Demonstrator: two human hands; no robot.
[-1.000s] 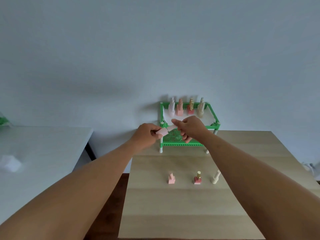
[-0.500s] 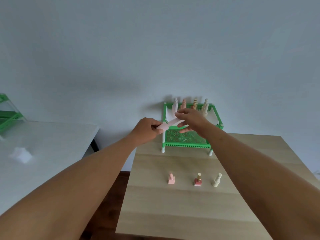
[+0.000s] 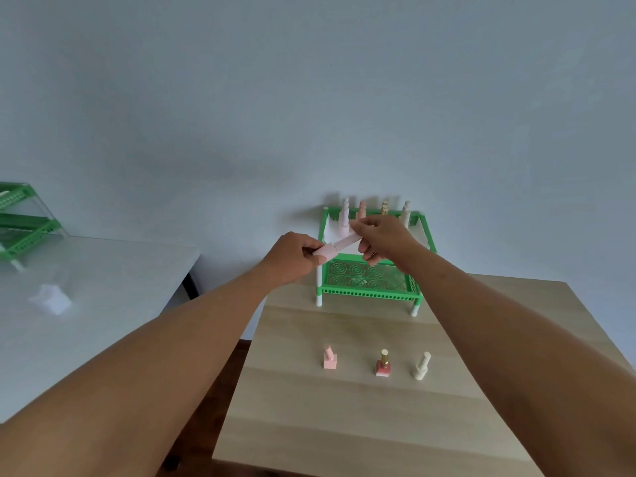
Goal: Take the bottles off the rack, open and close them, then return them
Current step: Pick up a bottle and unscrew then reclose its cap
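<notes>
Now both hands (image 3: pixel 344 246) grip pale-pink bottle (image 3: pixel 335 247).

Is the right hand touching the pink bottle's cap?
Touching. The head view shows the right hand pinching the cap while the left hand grips the pink bottle.

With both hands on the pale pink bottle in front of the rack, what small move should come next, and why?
Probably a twist of the cap by the right hand while the left hand steadies the bottle: the left grips its body, the right pinches its cap end, and no gap shows between cap and body.
</notes>
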